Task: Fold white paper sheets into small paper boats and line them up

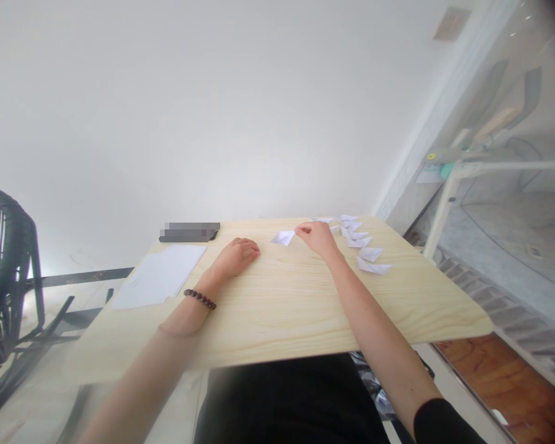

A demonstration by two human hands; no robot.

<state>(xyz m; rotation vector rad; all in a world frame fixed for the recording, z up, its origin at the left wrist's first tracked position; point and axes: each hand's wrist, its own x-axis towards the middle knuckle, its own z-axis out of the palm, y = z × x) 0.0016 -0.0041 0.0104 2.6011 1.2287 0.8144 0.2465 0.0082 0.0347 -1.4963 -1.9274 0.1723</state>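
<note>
From where I stand, the small folded white paper piece [283, 238] lies just to the left of the right hand's fingers [304, 229], its right-hand corner meeting their tips. Those fingers look closed in a pinch on that corner, though the contact itself is too small to make out fully. The paper's long axis runs sideways, from the fingertips toward the left hand [237, 258], with its far-left corner angled a little toward the person. The right hand [320, 238] is plainly the nearer one; the left is apart from the paper, with a strip of pale wood-grain surface [277, 314] between them.

The left hand rests on the surface, its fingers loosely curled and pointing toward the paper. I see nothing in them, but cannot tell whether they are fully closed. A bracelet of dark round beads [200, 299] circles that wrist.

To the right of the right fingers, more folded white paper pieces [374, 267] form a loose row, the near ones closer to the person, the far ones partly hidden behind the right hand. Well to the left of the right fingers, beyond the left hand, lie flat white paper sheets [161, 274]. A dark, flat, oblong object [189, 234] sits just behind the sheets, on the wall side; its top is blurred out, so I cannot tell what it is.
</note>
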